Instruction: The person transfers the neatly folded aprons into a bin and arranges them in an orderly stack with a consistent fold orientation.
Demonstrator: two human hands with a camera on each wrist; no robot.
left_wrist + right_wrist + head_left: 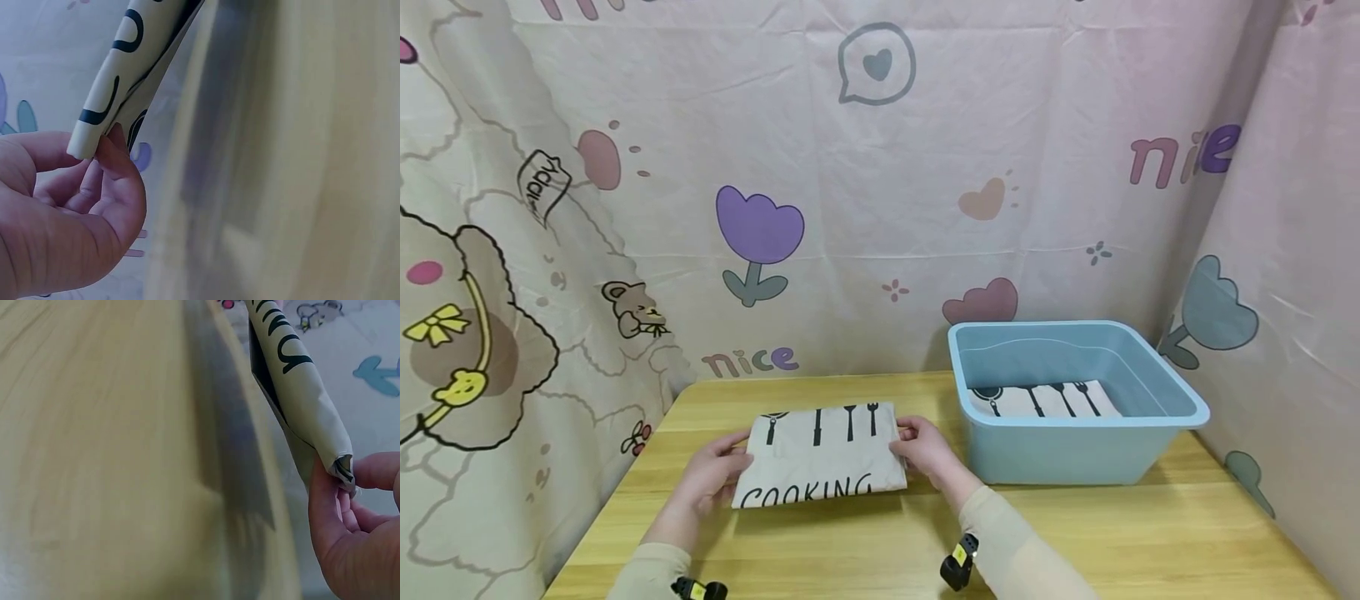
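A folded white cloth printed with black kitchen utensils and the word COOKING is held up over the table, left of the blue bin. My left hand pinches its left edge; the left wrist view shows thumb and fingertips on the folded layers. At the opposite edge, my right hand grips the cloth between thumb and fingers, close to an end where the fold shows open layers. The cloth's shadow falls on the wood beneath it. Another cloth with the same utensil print lies inside the bin.
The light blue plastic bin stands at the right of the wooden table, its near rim hiding part of the cloth inside. A patterned curtain hangs behind the table and along both sides.
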